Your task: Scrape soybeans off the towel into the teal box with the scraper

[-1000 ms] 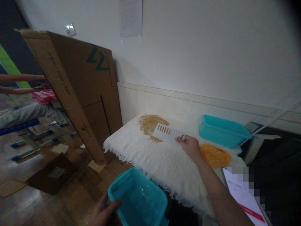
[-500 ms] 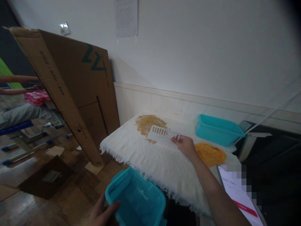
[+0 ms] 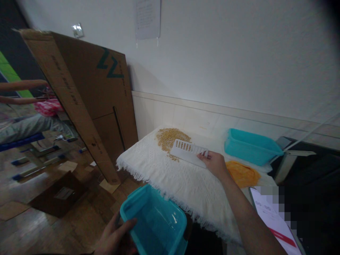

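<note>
The left hand (image 3: 115,236) grips the blue tub (image 3: 159,221), with its thumb over the rim. Its other fingers are dark, so I cannot tell how far they curl. The tub is by the fringe of the white cloth (image 3: 156,168).

The right hand (image 3: 214,163) pinches one end of a white slotted plate (image 3: 184,153). The thumb and fingers are closed on it. Its far end is at the edge of the yellow beans (image 3: 170,136) spread on the cloth.

The big cardboard box (image 3: 103,92) has a green zigzag mark and tiny letters I can't read. The wall paper (image 3: 148,21) is too blurry. The phone (image 3: 269,216) shows fuzzy, tilted numbers above a red bar.
</note>
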The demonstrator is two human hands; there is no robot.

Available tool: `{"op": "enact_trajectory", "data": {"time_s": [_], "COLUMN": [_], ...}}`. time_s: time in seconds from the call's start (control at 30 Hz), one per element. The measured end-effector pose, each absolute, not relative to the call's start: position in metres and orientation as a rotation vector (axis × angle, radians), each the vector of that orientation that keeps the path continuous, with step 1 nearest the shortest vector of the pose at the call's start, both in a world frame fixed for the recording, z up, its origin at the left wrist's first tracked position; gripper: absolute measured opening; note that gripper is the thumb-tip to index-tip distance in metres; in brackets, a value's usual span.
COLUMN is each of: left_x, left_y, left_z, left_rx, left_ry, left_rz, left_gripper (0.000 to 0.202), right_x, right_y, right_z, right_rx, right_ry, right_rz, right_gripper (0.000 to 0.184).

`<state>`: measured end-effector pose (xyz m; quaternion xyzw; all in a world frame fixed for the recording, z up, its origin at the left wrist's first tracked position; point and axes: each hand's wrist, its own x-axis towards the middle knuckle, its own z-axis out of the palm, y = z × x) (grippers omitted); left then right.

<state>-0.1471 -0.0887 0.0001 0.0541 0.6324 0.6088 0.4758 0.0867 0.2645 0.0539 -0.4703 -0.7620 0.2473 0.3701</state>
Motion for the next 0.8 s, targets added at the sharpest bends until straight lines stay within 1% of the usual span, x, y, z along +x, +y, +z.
{"op": "enact_trajectory", "data": {"time_s": [0.23,0.47,0.67,0.8], "left_x": [-0.147,-0.152,-0.145,-0.140], "left_y": [-0.087,-0.088,-0.086,-0.087], "left_z": [0.002,-0.018,-0.017,-0.008], "left_rx": [0.130,0.131,0.111,0.082], "left_ry": [1.585,1.619,1.592,1.619], "left_rz": [1.535,1.545,1.628,1.595], "left_gripper": [0.102,0.089,0.095,0.098], "right_x": [0.102,0.103,0.107,0.109], "right_y": [0.272,0.274,0.278,0.279], "right_z": [0.061,0.059,0.059,0.059], "right_rx": [-1.222,-1.183,-1.183,-1.181], "right_ry": [-1.972,-1.962,-1.912,-1.903], "right_rz": [0.687,0.812,0.910,1.009], "right_gripper": [0.035,0.035,0.041,0.042]}}
